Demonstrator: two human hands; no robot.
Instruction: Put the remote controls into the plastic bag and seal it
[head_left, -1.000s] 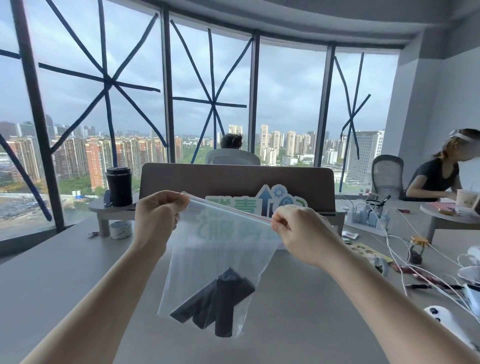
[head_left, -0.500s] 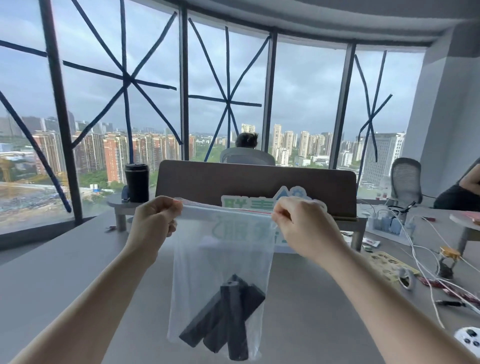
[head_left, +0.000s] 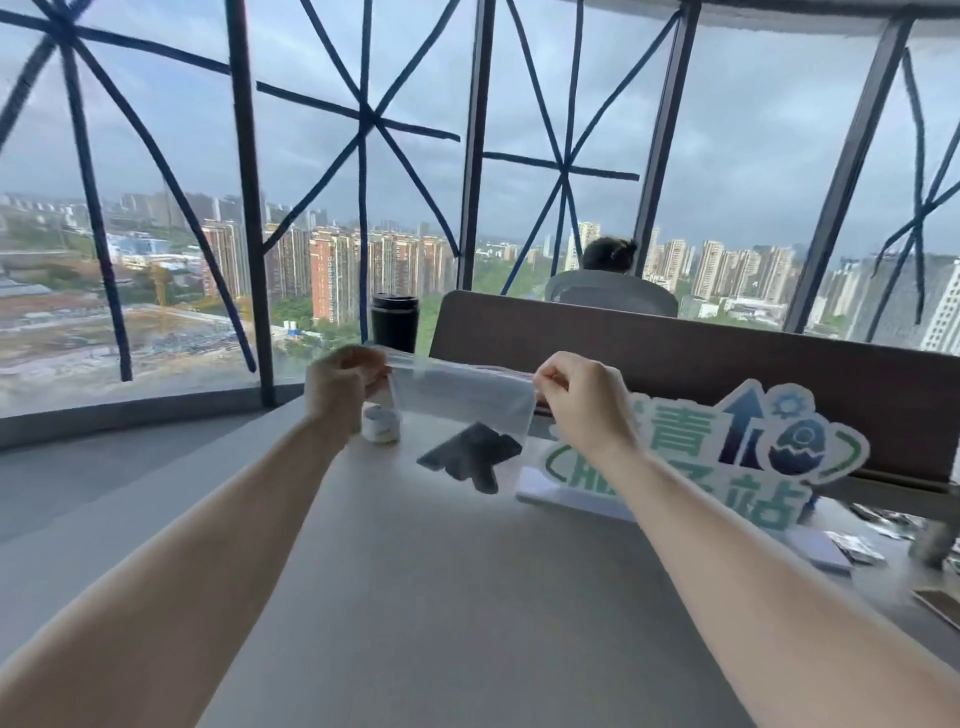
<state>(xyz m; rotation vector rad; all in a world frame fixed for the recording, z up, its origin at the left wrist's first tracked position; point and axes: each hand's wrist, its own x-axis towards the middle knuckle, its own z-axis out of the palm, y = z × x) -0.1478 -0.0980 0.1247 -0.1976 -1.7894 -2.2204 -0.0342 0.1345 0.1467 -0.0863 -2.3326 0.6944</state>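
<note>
**Clear bag, dark remotes inside**

Clear zip-top plastic bag (head_left: 462, 400) hangs above grey tabletop (head_left: 441, 571), holding black slim remote controls (head_left: 470, 454) at its bottom. Left hand (head_left: 340, 387) and right hand (head_left: 579, 402) pinch its top corners. Black tumbler (head_left: 394, 322) beside taped windows.

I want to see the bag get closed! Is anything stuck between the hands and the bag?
No, nothing visible is in the way. The left hand and right hand each pinch a top corner of the plastic bag, and the remote controls are already inside at the bottom.
</note>
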